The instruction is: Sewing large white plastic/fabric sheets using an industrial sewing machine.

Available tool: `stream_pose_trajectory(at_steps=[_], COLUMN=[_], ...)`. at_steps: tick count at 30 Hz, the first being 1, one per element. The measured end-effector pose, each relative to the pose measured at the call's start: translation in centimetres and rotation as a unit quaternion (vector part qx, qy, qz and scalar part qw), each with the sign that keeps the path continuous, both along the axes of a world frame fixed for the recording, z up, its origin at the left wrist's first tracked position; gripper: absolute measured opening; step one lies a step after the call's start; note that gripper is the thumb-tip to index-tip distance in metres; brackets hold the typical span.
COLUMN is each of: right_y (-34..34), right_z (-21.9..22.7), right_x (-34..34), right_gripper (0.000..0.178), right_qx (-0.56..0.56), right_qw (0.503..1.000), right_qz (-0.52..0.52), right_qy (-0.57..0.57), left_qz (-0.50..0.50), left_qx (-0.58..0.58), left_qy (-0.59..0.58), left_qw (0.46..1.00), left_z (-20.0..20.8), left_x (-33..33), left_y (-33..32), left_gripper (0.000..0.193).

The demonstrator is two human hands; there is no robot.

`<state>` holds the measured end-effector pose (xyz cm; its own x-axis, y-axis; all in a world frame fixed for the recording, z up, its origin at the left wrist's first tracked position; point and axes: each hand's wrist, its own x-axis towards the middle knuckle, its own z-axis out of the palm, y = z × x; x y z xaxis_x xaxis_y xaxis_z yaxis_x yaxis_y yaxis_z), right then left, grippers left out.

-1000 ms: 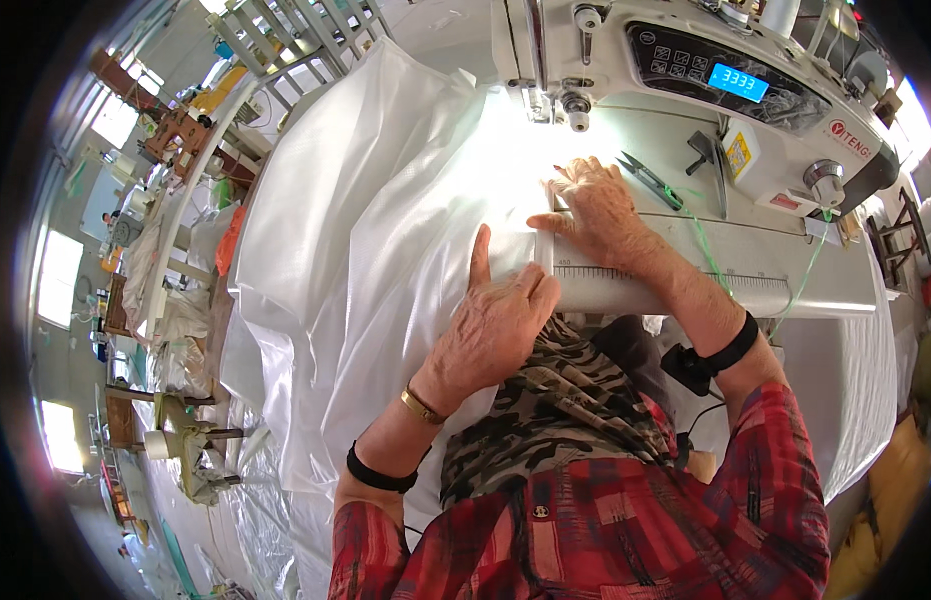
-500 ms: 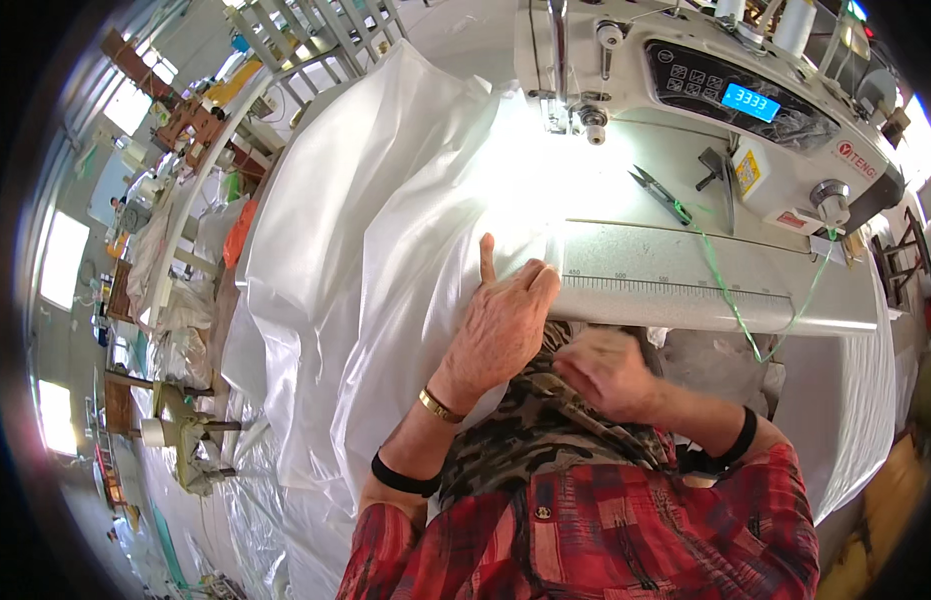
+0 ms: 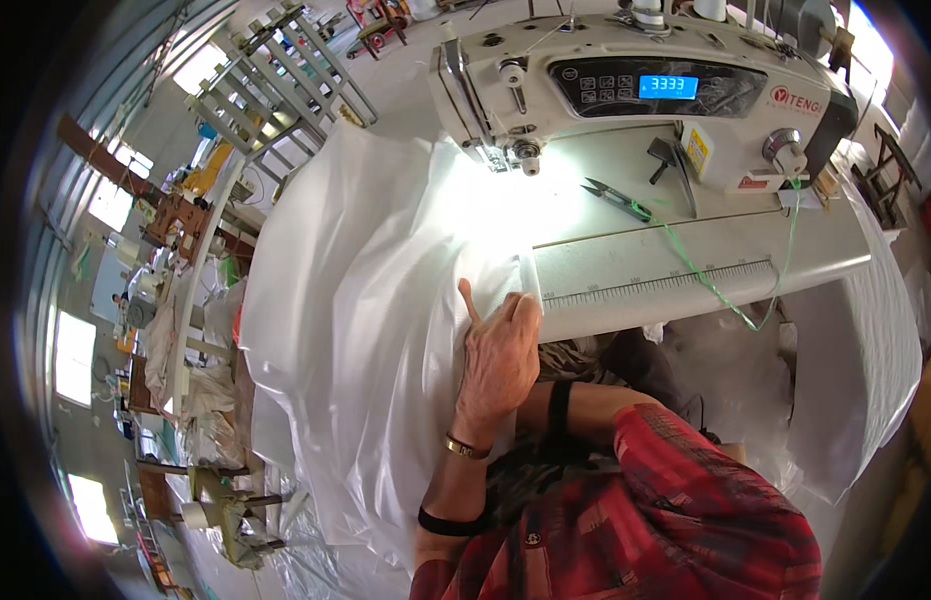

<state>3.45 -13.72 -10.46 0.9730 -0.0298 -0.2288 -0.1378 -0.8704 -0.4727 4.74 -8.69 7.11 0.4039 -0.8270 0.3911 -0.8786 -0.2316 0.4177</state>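
Observation:
A large sheet of white, slightly shiny fabric (image 3: 325, 290) drapes in folds over the left of the sewing table and down its front. My left hand (image 3: 498, 355) grips its right edge near the table's front, several fingers curled over it while one sticks out straight on the left. Under the bright lamp, the fabric runs toward the needle area of a white sewing machine (image 3: 625, 125). My right forearm (image 3: 588, 410) reaches left below the table edge. The right hand itself is hidden behind my left hand and wrist, so what it touches cannot be seen.
Thread snips (image 3: 617, 199) with a green cord (image 3: 697, 262) lie right of the needle, beside a small black tool (image 3: 660, 160). A printed ruler scale (image 3: 655, 285) runs along the table's front. Grey racks (image 3: 275, 90) stand at the back left.
My right hand has moved left, out of sight behind my left hand. The left hand still grips the fabric edge. The whole view has shifted, showing more of the machine's top.

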Motion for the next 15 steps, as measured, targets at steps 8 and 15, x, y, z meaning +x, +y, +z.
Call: stream_pose_trajectory(at_steps=[8,15], right_y=[1.3,1.6], right_z=[-0.6,-0.7], right_x=[1.2,1.5], right_gripper=[0.021,0.021], right_qx=[-0.008,-0.014], right_qw=[1.000,0.999], right_qz=[0.005,0.029], right_qy=[-0.010,-0.025], left_qz=[-0.048,-0.031], left_qx=[0.118,0.156], left_qy=[-0.095,-0.122], left_qw=[0.987,0.980], left_z=[6.0,5.3], left_x=[0.5,0.9], left_y=[-1.2,-0.3], left_gripper=[0.002,0.007])
